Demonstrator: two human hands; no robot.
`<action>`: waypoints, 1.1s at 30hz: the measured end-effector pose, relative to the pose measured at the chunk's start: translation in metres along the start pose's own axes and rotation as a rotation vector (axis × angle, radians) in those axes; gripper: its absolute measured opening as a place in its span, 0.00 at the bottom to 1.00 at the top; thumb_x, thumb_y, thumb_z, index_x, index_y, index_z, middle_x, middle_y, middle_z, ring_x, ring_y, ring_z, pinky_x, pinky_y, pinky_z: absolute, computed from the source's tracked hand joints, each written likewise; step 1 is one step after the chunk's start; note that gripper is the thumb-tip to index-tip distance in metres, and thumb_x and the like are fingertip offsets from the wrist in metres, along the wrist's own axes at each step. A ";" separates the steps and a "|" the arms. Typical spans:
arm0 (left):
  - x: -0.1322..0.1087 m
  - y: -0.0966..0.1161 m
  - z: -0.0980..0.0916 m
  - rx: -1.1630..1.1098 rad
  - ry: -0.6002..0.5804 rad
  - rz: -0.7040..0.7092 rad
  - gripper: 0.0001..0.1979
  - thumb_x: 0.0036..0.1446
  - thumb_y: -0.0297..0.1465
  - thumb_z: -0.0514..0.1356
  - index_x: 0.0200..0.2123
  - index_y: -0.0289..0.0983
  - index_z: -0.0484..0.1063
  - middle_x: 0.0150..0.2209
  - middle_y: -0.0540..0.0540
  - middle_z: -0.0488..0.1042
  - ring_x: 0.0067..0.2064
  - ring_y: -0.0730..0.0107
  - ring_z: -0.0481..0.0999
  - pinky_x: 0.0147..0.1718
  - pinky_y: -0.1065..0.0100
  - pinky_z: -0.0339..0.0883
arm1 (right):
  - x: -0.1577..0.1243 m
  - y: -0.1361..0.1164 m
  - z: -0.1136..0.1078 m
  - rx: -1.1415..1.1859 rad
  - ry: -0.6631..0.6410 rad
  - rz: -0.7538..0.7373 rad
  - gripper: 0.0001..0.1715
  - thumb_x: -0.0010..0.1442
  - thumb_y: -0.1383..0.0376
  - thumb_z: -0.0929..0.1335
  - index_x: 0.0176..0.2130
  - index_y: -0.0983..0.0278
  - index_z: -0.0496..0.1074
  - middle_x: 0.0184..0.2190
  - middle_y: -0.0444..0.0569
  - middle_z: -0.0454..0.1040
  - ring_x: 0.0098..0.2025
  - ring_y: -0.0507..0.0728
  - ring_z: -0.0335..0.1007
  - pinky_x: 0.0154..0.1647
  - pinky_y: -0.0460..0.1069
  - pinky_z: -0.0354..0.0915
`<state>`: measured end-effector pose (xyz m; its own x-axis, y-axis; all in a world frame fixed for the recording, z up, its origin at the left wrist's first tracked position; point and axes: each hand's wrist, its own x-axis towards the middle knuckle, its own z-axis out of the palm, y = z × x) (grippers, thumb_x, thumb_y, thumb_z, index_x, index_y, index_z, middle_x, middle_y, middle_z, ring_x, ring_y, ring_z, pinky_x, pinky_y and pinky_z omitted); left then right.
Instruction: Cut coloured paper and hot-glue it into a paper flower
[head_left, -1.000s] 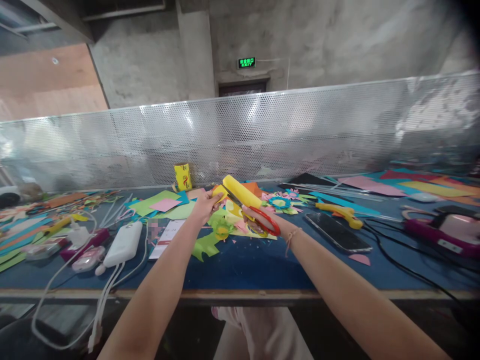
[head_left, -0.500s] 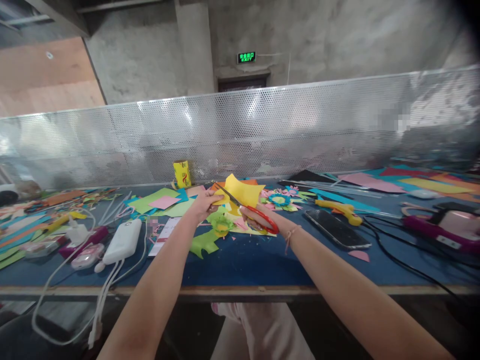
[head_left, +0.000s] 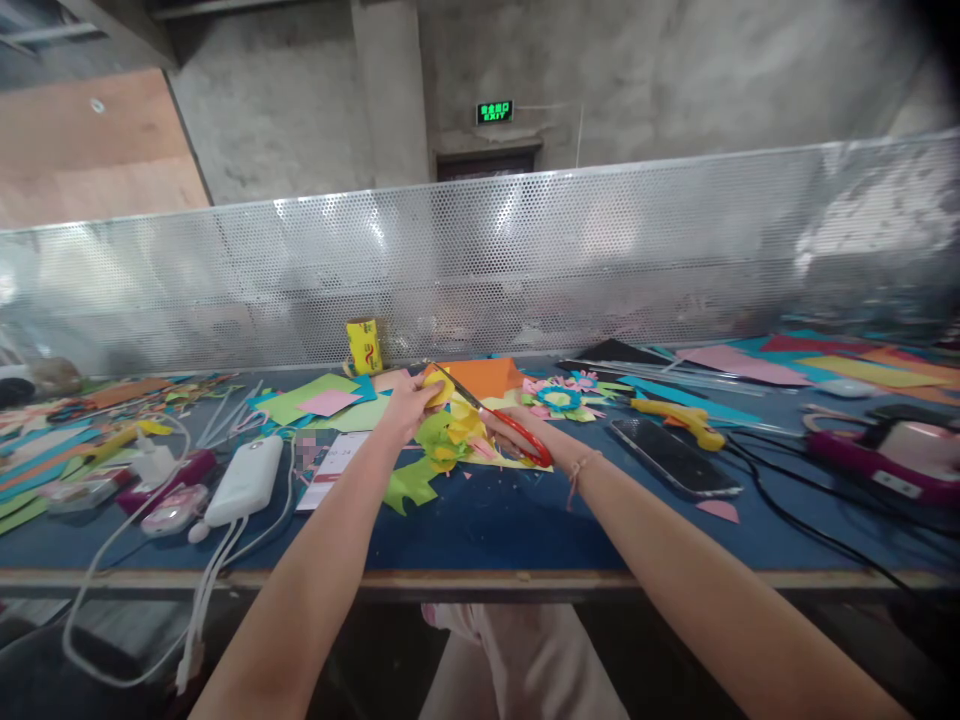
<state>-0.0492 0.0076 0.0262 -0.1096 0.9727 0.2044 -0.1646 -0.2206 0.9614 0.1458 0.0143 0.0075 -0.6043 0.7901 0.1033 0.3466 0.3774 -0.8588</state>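
The left hand [head_left: 409,405] pinches a small yellow paper scrap [head_left: 439,385] above the middle of the worktop [head_left: 487,530], toward its far edge. The right hand [head_left: 514,425] is clenched through the red plastic loops of the scissors [head_left: 536,452], whose 2 thin metal blades point at the scrap. The tips sit close to the left fingertips, so a nick looks possible, and so small a scrap could slip or tear. The paper seems matte and curled, though blur hides its outline. Layered paper flowers [head_left: 444,450] lie beneath.
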 end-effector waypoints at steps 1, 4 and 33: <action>0.000 0.000 -0.001 0.001 -0.016 0.006 0.06 0.43 0.28 0.64 0.23 0.33 0.69 0.19 0.52 0.66 0.20 0.83 0.64 0.18 0.79 0.59 | -0.001 0.000 0.000 0.008 -0.011 -0.005 0.27 0.55 0.43 0.59 0.23 0.63 0.61 0.10 0.38 0.54 0.12 0.47 0.49 0.15 0.45 0.50; 0.001 0.002 -0.004 -0.005 -0.054 0.012 0.10 0.40 0.30 0.66 0.22 0.32 0.68 0.18 0.53 0.64 0.17 0.85 0.60 0.16 0.79 0.55 | -0.001 0.002 -0.001 0.050 -0.057 -0.035 0.27 0.56 0.44 0.57 0.22 0.63 0.60 0.11 0.38 0.54 0.12 0.47 0.48 0.15 0.45 0.49; -0.001 0.000 -0.008 0.197 -0.079 -0.219 0.04 0.41 0.22 0.63 0.18 0.31 0.71 0.17 0.48 0.66 0.20 0.80 0.62 0.16 0.76 0.53 | 0.015 0.022 -0.011 -0.737 0.295 -0.089 0.26 0.47 0.43 0.65 0.21 0.62 0.61 0.19 0.47 0.65 0.23 0.53 0.60 0.22 0.46 0.49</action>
<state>-0.0566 0.0062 0.0249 -0.0151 0.9999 -0.0053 0.0185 0.0056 0.9998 0.1519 0.0398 -0.0042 -0.4729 0.7985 0.3725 0.7533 0.5857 -0.2991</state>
